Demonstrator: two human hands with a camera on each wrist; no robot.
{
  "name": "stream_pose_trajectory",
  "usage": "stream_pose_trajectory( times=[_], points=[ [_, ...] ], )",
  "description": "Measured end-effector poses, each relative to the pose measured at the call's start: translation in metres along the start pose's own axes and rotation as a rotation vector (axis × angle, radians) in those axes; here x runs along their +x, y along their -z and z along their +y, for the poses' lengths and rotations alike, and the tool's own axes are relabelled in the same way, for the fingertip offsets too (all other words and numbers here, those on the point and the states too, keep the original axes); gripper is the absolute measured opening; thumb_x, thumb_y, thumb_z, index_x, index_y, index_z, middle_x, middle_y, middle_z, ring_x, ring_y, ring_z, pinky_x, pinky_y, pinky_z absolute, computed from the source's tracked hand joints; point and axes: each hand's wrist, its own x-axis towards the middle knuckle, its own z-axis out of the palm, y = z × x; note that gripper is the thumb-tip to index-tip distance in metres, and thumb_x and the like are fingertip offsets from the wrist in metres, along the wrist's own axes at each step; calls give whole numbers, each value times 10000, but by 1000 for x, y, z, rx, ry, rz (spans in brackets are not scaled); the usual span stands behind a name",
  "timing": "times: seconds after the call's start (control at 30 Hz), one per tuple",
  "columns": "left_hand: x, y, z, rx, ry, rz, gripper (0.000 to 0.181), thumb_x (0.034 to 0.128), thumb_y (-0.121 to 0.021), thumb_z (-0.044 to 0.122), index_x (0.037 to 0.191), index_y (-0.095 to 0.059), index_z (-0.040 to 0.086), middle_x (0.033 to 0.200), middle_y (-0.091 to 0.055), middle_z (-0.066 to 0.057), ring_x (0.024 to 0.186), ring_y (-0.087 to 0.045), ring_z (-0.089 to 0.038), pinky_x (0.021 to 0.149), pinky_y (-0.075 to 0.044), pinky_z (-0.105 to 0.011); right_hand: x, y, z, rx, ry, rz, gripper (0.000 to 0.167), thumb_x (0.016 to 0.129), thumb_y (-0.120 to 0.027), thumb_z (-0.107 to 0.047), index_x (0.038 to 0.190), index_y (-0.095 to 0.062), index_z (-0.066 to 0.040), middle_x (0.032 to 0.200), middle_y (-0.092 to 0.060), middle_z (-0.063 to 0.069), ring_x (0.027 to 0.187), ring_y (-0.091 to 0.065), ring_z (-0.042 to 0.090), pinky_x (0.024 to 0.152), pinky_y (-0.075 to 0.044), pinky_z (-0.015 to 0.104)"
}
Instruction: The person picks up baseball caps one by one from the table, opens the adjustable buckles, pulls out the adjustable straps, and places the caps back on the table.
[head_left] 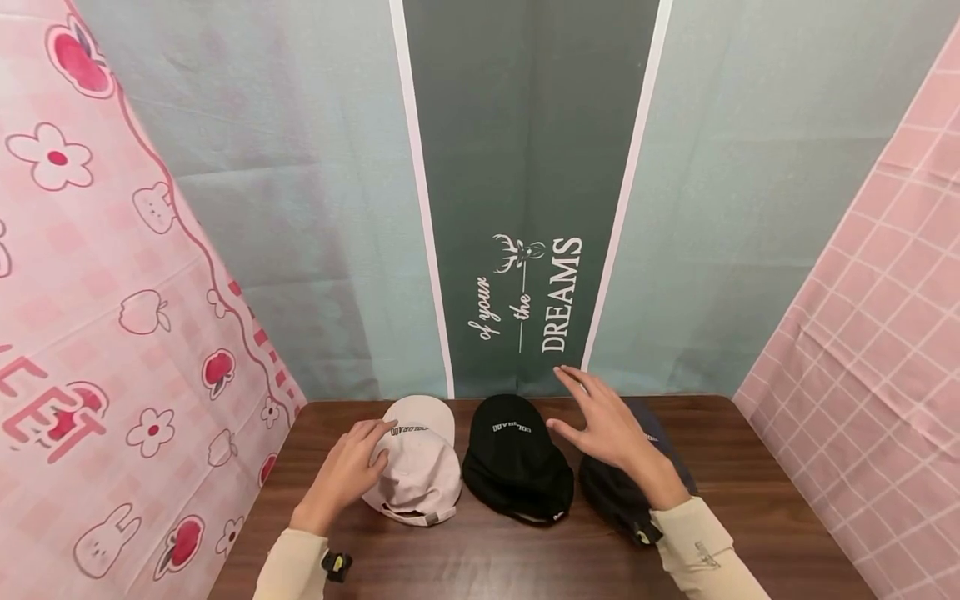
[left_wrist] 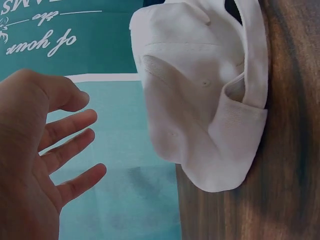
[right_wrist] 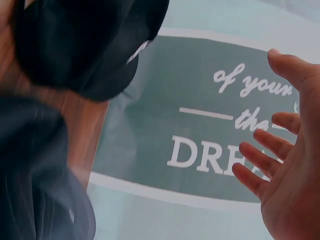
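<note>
Three baseball caps lie in a row on a brown wooden table, brims toward the back wall. At the left is the white cap (head_left: 420, 475) with dark lettering; its back strap shows in the left wrist view. The black cap (head_left: 517, 467) with white lettering sits in the middle. A dark navy cap (head_left: 617, 492) on the right is partly covered by the right arm. My left hand (head_left: 352, 462) hovers beside the white cap, fingers relaxed, holding nothing. Above and between the black and navy caps, my right hand (head_left: 603, 425) is raised with its fingers spread and nothing in it.
The wooden table (head_left: 525, 567) ends at a hanging cloth (head_left: 300, 250) in pale blue-green and dark green with white writing. Pink patterned cloth (head_left: 90, 333) hangs at the left, and pink checked cloth (head_left: 885, 333) at the right.
</note>
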Motion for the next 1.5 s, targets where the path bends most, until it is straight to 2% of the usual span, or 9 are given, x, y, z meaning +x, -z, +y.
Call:
stream_pose_trajectory(
  times=[0.17,0.37,0.6,0.87,1.07,1.5],
  points=[
    [-5,-3,0,-9,-23,14,467,858,-792,0,1317,-706,31,1230,-729,-136,1204,-676,-377,936,-569,-590,2,-9,-15,22,38,12,889,943,-768,-534,1661,-383,-179,1656,-447,116,1487,-474,389,1174,-414,631],
    [-8,-6,-2,2,-73,69,465,813,-816,-16,1267,-730,35,1183,-741,-106,1144,-698,-345,905,-582,-557,3,-20,-30,68,49,0,868,932,-788,-513,1646,-415,-190,1645,-465,84,1487,-487,348,1161,-444,609],
    [-11,-7,-2,5,-77,90,486,786,-825,-27,1258,-733,41,1175,-735,-110,1136,-691,-343,876,-574,-562,2,-33,-46,113,87,2,876,901,-839,-453,1635,-436,-197,1597,-508,73,1451,-525,330,1109,-507,546],
    [-17,-10,-2,-9,-64,61,524,764,-810,-79,1270,-736,33,1193,-728,-115,1142,-681,-355,866,-562,-576,-6,-53,-69,175,74,-67,881,894,-867,-398,1640,-427,-234,1603,-500,39,1467,-511,289,1079,-539,494],
    [-21,-14,-2,-31,-44,42,515,775,-833,-43,1271,-737,60,1222,-725,-131,1170,-672,-354,893,-555,-588,-4,-65,-82,210,96,-88,856,908,-857,-383,1635,-430,-235,1601,-497,31,1466,-501,261,1086,-533,490],
    [-28,-22,-2,-12,-76,58,465,743,-872,-6,1187,-767,83,1178,-732,-102,1121,-679,-324,866,-556,-540,2,-86,-95,201,145,-153,783,920,-846,-367,1594,-487,-196,1595,-502,50,1463,-506,289,1117,-505,538]
  ],
)
